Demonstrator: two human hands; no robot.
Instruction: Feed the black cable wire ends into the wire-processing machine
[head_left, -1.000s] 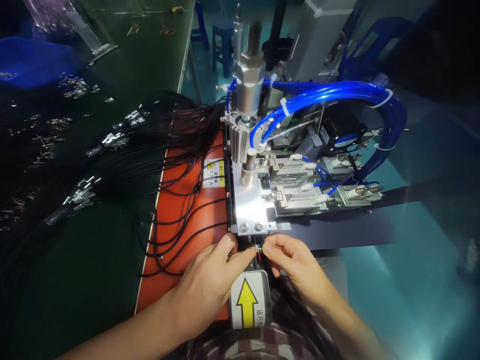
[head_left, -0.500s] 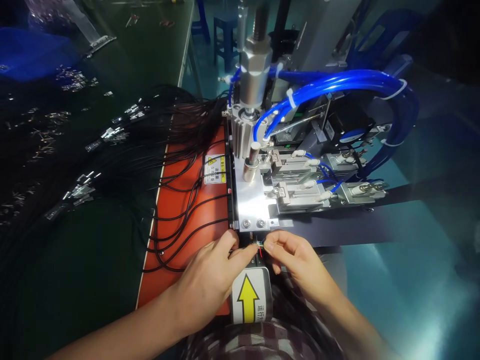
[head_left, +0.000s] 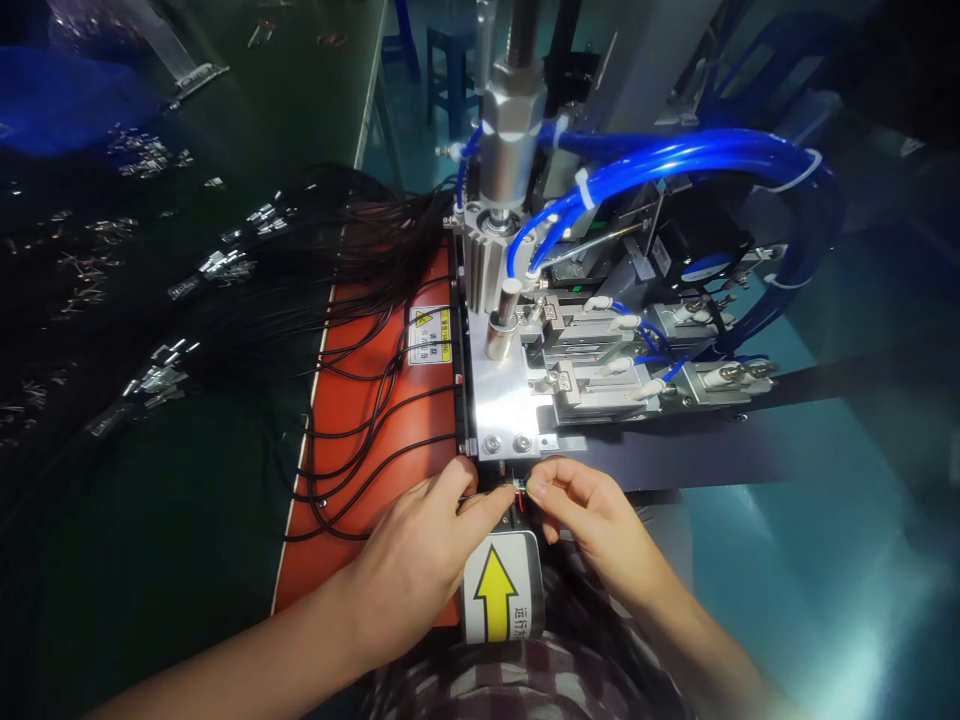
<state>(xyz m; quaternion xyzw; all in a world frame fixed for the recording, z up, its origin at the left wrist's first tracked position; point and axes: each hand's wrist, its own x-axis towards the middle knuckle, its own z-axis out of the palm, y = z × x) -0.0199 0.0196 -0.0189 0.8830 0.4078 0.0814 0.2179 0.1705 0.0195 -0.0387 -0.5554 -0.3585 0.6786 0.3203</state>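
Just in front of the machine's metal plate, both hands meet over a narrow dark track. My left hand is closed, its thumb stretched toward the thin coloured wires; a black cable runs in under it from the left. My right hand pinches the tips of those wires between thumb and forefinger. Red and green strands show in the small gap between the hands. Fingers hide most of the cable end and whatever holds it.
Several black cables lie over the orange board, with bundles of metal-ended cables on the dark table to the left. Blue air hoses arch above small cylinders on the right. An arrow label sits nearest my body.
The hands hold nearly the same pose, with only tiny finger shifts at the wires. The whole view has moved very slightly.
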